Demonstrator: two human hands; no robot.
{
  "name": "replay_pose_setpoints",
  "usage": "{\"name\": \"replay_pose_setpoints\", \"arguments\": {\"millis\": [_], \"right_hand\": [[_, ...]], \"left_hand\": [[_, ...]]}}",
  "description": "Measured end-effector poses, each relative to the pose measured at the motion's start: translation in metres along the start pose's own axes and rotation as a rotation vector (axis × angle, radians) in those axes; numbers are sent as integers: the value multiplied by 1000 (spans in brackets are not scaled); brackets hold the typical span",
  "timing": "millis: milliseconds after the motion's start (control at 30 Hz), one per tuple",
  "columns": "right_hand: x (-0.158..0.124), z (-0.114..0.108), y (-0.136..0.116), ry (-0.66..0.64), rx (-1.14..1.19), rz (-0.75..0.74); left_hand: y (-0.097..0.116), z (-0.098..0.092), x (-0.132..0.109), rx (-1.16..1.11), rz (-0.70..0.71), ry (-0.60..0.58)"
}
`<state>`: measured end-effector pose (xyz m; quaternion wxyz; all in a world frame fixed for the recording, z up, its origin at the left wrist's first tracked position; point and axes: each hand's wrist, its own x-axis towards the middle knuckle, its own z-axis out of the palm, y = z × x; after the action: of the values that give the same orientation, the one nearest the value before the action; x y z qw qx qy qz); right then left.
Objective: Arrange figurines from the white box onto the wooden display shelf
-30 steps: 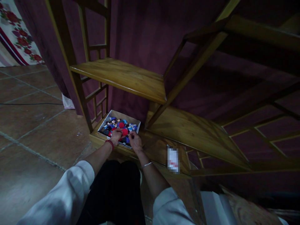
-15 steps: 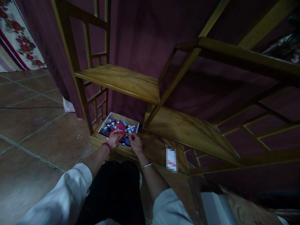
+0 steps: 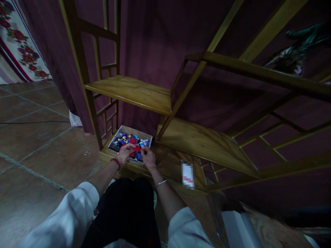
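Observation:
A white box [image 3: 111,143] on the low shelf holds many small figure-like trinkets [image 3: 124,137] in blue, black, white and red. Over its front part, my left hand [image 3: 124,153] pinches a flat red piece [image 3: 137,148], rounded in outline. My right hand [image 3: 148,158] is close beside the piece's right end, fingers pinched together. Something small and dark shows at its fingertips, too small to name. Part of the trinkets lies hidden beneath both hands.
A wooden shelf board [image 3: 129,93] sits above the box, with slanted posts to its right. A pixelated white packet [image 3: 187,175] lies on the low ledge. Purple curtain [image 3: 147,41] hangs behind. A white box-like object [image 3: 239,227] stands at lower right.
The red piece has turned from nearly edge-on to show more of its flat face. Both hands stay over the box, and the view has shifted slightly.

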<state>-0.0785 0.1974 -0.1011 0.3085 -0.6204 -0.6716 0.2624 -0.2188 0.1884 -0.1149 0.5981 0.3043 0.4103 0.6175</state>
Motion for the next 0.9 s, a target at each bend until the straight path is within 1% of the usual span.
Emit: {"name": "replay_pose_setpoints", "arguments": {"millis": [200,333,500,600,733,900], "right_hand": [[-2,-2,-5,-19,-29,-2],[-4,-7,-11,-4,-56,-13],[-7,-11,-16,8,-87,-20],[-9,-12,-18,19,-95,-20],[-13,-17,-21,36,-109,-15],[-18,-24,-25,18,-18,-43]], "left_hand": [[11,9,-8,-3,-11,-34],[15,13,-13,-34,-51,-11],[12,16,-17,-116,-114,26],[12,19,-19,-186,-116,90],[14,20,-22,-171,-133,199],[17,22,-29,-175,-150,257]]}}
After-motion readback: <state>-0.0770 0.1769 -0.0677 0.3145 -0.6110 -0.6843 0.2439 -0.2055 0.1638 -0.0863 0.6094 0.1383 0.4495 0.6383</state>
